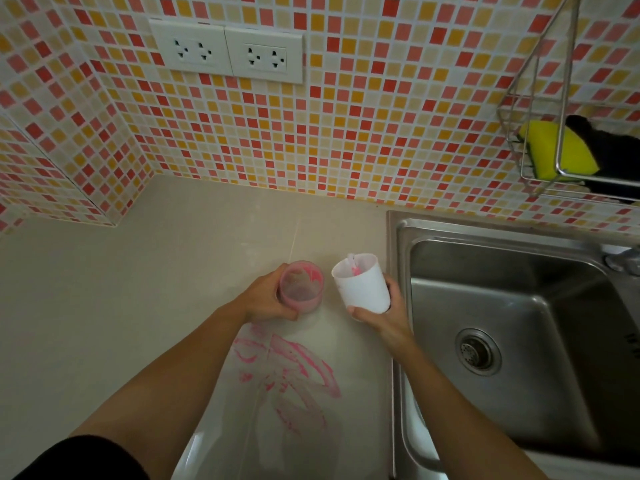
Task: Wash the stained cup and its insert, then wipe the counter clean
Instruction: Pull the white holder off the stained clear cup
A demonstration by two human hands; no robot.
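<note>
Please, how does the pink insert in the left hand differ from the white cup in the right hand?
The pink insert is translucent pink; the white cup is opaque white. The insert looks shorter than the cup. The insert stays upright, low by the counter, in the left hand; the cup is tilted in the right hand. Both show pink stains inside.

No readable text, label, brand, number or sign shows anywhere: none on the pink insert (300,287) or the white cup (362,283) within the fingers, and none on the wall sockets (227,51)
</note>
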